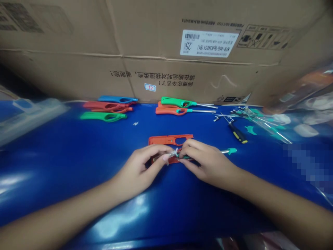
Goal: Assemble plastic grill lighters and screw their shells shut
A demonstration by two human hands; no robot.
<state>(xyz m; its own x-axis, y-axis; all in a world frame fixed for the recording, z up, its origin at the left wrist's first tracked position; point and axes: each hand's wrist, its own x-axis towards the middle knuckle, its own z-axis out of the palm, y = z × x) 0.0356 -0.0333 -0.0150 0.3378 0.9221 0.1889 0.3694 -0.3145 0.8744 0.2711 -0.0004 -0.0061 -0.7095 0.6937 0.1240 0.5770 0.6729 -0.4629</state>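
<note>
My left hand (145,161) is closed, its thumb and fingers pinching a small translucent lighter part (172,153) with a pale end. Facing it, my right hand (205,158) has its fingertips together at the part's right end; what they grip is mostly hidden. Beneath both hands lies an orange-red lighter shell half (173,159), largely covered. A metal lighter rod (224,151) with a teal tip (232,151) sticks out beyond my right hand. Just behind my hands, the other orange shell half (162,140) rests with its hollow side up.
Blue, red and green lighter shells (108,116) lie at back left. Two lighters with metal rods (179,101) are at back centre. A black-and-yellow screwdriver (237,133) lies beside wires and teal parts (251,130). A cardboard box (156,62) walls the blue table's (78,149) back.
</note>
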